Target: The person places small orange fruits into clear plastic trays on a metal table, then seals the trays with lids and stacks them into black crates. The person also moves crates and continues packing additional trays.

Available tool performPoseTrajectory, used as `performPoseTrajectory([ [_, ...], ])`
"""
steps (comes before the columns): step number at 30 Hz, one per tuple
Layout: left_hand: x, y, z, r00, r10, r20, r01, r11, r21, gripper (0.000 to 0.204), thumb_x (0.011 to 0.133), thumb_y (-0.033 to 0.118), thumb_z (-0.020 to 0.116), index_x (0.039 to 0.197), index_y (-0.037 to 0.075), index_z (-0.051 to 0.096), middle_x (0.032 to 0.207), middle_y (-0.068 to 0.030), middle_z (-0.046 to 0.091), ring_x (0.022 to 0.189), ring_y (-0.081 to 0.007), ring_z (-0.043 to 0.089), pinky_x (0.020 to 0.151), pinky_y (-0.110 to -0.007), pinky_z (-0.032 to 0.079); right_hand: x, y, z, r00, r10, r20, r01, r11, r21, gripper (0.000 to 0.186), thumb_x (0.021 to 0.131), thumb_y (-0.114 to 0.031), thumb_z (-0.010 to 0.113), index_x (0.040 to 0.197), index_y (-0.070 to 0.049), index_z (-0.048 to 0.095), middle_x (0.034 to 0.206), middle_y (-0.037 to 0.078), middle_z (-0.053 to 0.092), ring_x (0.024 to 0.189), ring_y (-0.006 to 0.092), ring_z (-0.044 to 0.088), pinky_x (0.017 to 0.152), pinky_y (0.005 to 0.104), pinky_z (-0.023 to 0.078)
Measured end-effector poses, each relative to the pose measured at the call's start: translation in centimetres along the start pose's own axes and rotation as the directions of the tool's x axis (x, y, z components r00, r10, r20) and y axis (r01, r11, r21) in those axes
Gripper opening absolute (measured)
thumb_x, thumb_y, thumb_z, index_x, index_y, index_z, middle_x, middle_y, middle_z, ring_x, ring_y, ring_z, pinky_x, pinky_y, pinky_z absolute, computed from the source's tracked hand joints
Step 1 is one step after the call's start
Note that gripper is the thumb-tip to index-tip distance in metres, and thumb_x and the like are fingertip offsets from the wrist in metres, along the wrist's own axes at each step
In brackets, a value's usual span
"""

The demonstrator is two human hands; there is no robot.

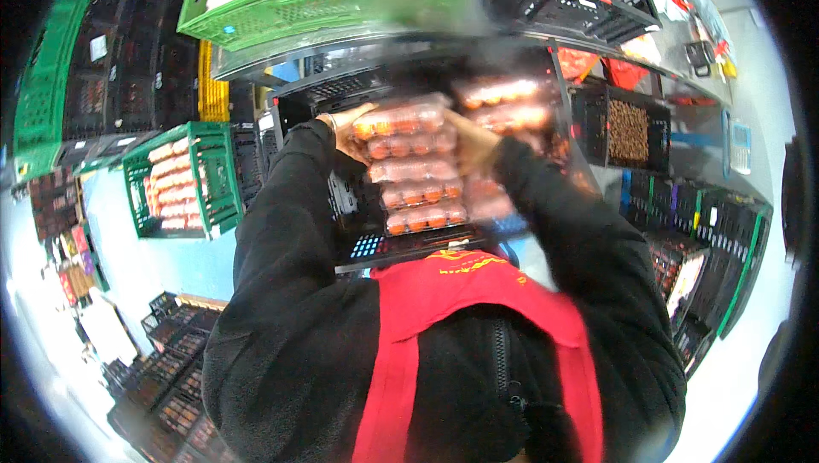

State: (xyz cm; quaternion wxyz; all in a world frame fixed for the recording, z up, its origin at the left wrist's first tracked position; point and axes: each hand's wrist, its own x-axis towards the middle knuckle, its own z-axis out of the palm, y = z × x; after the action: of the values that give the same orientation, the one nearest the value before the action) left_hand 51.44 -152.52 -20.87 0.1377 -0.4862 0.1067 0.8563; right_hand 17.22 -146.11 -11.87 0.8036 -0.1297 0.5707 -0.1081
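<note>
A stack of clear plastic packs with round orange items [414, 173] sits in a black crate [367, 250] in front of my body. My left hand [350, 126] holds the upper left side of this stack, its fingers at the far pack. My right hand [473, 143], blurred, is at the upper right side of the same stack with its fingers against it. More packs [503, 100] lie on the right half of the crate, partly hidden by my right hand and arm and smeared by motion.
A green crate [328, 2] and a black crate [563, 2] stand beyond. A green crate of packs [179, 198] is at left, beside stacked crates [115, 79]. A crate of small brown items [630, 130] and a metal worktop [712, 109] are at right.
</note>
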Motion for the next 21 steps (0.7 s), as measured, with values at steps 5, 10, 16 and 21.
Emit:
performPoseTrajectory([
  [5,3.5,2.7,-0.3,0.983,0.1,-0.153,-0.095,0.995,0.037,0.105,0.088,0.084,0.049,0.159,0.009,0.032,0.154,-0.0248,0.042,0.127,-0.0497,0.056,0.104,-0.059,0.049,-4.5,3.9,-0.1,0.902,-0.427,0.064,0.423,0.843,-0.332,0.09,0.096,-0.061,0.059,0.164,-0.015,0.023,0.169,0.021,0.018,0.155,0.0345,0.019,0.119,0.0581,0.028],
  [10,2.9,4.4,-1.6,0.939,0.165,-0.302,-0.077,0.956,0.282,0.099,0.085,0.083,0.054,0.148,0.006,0.049,0.133,-0.0216,0.063,0.115,-0.0373,0.067,0.096,-0.051,0.055,-11.2,11.9,1.5,0.515,-0.833,-0.2,0.658,0.534,-0.531,0.042,0.097,-0.017,0.07,0.134,0.001,0.06,0.126,0.016,0.067,0.107,0.0215,0.068,0.093,0.0347,0.053],
  [16,4.2,-3.1,-0.6,0.519,0.612,-0.596,-0.707,0.7,0.103,0.081,0.094,0.069,0.056,0.144,0.006,0.05,0.13,-0.0155,0.064,0.121,-0.0313,0.06,0.102,-0.053,0.044,-17.7,21.5,1.7,0.293,-0.695,-0.657,0.543,0.686,-0.483,0.022,0.1,-0.01,0.065,0.119,0.001,0.067,0.103,0.01,0.075,0.092,0.0171,0.071,0.086,0.0311,0.055],
  [21,7.3,-12.7,5.6,0.518,0.706,-0.482,-0.842,0.52,-0.144,0.071,0.105,0.06,0.04,0.156,0.011,0.04,0.16,-0.0062,0.042,0.147,-0.0272,0.037,0.122,-0.047,0.022,-17.7,29.6,1.0,0.375,-0.546,-0.75,0.722,0.679,-0.134,0.027,0.101,-0.007,0.063,0.126,0.001,0.062,0.104,0.009,0.073,0.097,0.0174,0.067,0.086,0.0312,0.054],
])
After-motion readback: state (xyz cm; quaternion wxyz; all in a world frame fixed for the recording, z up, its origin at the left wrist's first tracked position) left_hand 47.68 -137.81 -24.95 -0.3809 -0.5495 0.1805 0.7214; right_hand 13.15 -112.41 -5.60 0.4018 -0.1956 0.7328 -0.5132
